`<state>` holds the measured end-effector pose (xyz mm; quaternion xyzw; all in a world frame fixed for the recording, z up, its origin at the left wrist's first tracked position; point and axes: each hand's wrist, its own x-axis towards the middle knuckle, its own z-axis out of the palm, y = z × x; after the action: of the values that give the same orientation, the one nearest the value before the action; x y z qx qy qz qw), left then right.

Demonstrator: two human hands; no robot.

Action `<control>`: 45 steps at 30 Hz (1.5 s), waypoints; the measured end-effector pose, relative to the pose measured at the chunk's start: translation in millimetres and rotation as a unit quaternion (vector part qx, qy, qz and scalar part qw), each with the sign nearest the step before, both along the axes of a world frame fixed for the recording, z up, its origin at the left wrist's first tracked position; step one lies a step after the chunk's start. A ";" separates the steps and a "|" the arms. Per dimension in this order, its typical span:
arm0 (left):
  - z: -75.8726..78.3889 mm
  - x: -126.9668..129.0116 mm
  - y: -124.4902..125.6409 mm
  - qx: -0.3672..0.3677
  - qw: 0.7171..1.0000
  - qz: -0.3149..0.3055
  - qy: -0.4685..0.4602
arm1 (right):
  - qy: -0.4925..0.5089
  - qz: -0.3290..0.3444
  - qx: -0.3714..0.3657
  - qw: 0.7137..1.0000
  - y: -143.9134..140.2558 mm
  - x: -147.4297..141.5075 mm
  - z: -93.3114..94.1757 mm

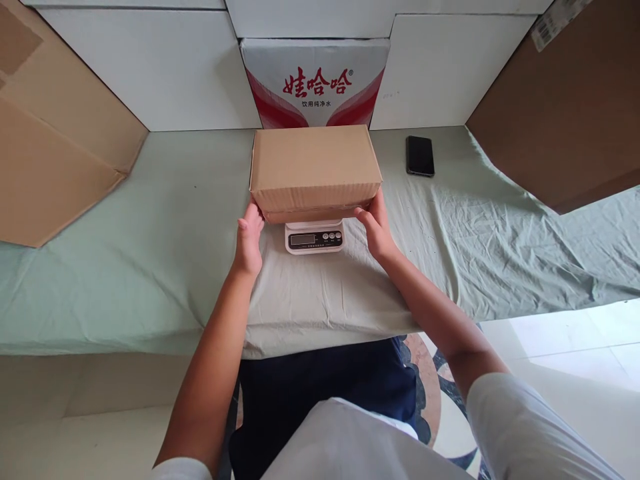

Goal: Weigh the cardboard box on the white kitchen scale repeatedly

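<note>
A closed brown cardboard box sits on or just over a small white digital kitchen scale. Its bulk hides the weighing plate, so I cannot tell whether the two touch. My left hand grips the box at its near left lower corner, thumb up and fingers partly hidden along the side. At the near right corner my right hand holds it too, with the thumb on the front face and the other fingers out of sight. The scale's dark display and buttons show in front of the box; no reading can be made out.
A black phone lies to the right on the pale green cloth. Large cardboard boxes stand at the left and right. Behind is a white and red printed carton. The table's front edge is close to my body.
</note>
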<state>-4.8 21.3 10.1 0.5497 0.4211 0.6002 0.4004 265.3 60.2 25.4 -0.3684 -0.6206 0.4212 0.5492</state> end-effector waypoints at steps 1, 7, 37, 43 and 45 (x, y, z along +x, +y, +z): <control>-0.9 -0.3 0.4 0.001 1.000 0.001 0.001 | 0.001 -0.001 -0.001 1.000 0.0 -0.5 -0.5; -3.2 -3.3 2.2 0.008 1.000 0.008 0.000 | 0.009 -0.020 0.001 1.000 -0.7 -2.7 -3.4; -3.1 -8.1 5.3 0.010 1.000 0.016 -0.015 | 0.038 -0.023 -0.002 0.999 5.8 1.8 -6.3; -0.1 -6.6 3.3 0.009 1.000 0.013 -0.011 | 0.047 -0.021 0.001 0.999 7.9 1.8 -8.3; 0.8 -6.1 2.8 0.007 1.000 0.013 -0.010 | 0.050 -0.021 0.002 0.999 8.8 2.0 -9.3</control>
<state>-11.0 24.1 10.9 0.5409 0.4200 0.6139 0.3925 267.3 69.0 16.1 -0.3587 -0.5858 0.4258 0.5890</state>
